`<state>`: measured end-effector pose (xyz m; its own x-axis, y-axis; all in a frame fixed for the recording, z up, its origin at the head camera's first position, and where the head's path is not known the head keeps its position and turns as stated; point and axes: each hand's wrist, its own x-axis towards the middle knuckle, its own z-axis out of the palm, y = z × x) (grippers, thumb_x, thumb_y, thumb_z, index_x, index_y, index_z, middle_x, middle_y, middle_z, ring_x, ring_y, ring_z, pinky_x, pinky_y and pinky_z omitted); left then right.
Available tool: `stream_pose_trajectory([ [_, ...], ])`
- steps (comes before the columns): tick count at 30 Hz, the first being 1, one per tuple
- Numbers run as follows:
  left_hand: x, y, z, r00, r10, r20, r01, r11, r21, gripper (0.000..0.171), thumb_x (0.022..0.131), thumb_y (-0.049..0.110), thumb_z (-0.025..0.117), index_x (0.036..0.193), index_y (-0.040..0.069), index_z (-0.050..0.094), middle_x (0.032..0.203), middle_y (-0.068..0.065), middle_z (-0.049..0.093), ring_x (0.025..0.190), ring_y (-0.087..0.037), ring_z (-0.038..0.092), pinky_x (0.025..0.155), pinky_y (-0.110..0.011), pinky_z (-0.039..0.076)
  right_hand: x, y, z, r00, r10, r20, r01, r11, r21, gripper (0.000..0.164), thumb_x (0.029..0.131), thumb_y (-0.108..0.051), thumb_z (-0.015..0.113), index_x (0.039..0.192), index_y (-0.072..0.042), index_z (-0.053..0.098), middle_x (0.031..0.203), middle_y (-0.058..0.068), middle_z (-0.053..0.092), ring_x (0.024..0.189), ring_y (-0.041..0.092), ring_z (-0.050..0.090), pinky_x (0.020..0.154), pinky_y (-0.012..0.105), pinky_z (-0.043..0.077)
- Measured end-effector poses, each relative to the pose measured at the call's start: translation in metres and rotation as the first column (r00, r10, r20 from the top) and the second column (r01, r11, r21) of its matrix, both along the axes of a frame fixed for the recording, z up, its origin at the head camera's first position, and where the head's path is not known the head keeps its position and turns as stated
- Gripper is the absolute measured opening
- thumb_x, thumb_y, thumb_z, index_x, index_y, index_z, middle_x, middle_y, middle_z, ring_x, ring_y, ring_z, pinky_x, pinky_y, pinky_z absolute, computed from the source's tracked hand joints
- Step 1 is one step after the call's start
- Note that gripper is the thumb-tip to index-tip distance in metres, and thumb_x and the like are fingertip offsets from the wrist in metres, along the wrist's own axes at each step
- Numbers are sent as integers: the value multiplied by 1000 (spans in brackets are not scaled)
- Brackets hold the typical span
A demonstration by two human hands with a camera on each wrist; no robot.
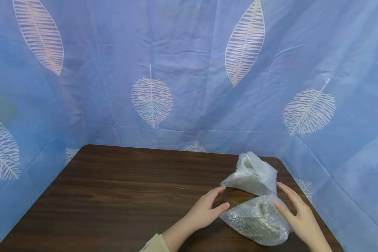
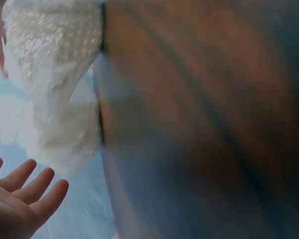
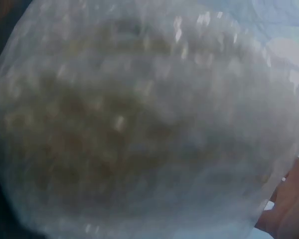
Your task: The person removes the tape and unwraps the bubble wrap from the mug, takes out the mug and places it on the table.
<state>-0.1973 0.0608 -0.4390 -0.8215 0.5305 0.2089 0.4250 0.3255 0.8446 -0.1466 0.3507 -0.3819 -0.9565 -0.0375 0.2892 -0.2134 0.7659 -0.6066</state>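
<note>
Two bundles of clear bubble wrap sit at the right side of the table. The far bundle (image 1: 258,175) has a pointed left end and a ring-like fold on top; the near bundle (image 1: 261,220) touches it from the front. What is inside is blurred by the wrap. My left hand (image 1: 204,211) reaches from the left, fingers extended, its fingertips right at the left tips of both bundles. On the right side, my right hand (image 1: 302,217) has its fingers spread loosely, the thumb overlapping the near bundle. Bubble wrap (image 3: 139,124) fills most of the right wrist view.
The dark wood-grain table (image 1: 113,196) has rounded far corners. A blue cloth (image 1: 189,70) with white leaf prints hangs behind it and along both sides, close to the table's right edge.
</note>
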Motion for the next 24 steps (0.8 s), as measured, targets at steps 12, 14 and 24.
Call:
stream_pose_trajectory([
  [12, 4, 15, -8, 996, -70, 54, 68, 997, 36, 57, 98, 46, 51, 148, 24, 35, 144, -3, 44, 128, -25, 45, 97, -44, 43, -1, 37, -26, 989, 137, 49, -134, 990, -54, 56, 101, -13, 49, 153, -19, 27, 149, -10, 32, 127, 2, 36, 89, 31, 42],
  [14, 4, 16, -7, 991, -90, 96, 83, 994, 74, 56, 98, 42, 53, 147, 24, 35, 144, -6, 44, 128, -26, 45, 97, -43, 43, 1, 41, -31, 972, 232, 34, -226, 965, -129, 57, 101, -7, 48, 153, -16, 26, 149, -13, 32, 126, -10, 31, 89, 19, 39],
  [24, 4, 27, -5, 983, -112, 146, 100, 991, 89, 60, 94, 44, 59, 146, 26, 37, 144, -3, 44, 129, -25, 44, 96, -41, 44, 2, 64, -41, 873, 472, 126, -380, 818, -432, 61, 103, -13, 45, 155, -12, 12, 151, -19, 28, 128, -12, 29, 89, 16, 38],
])
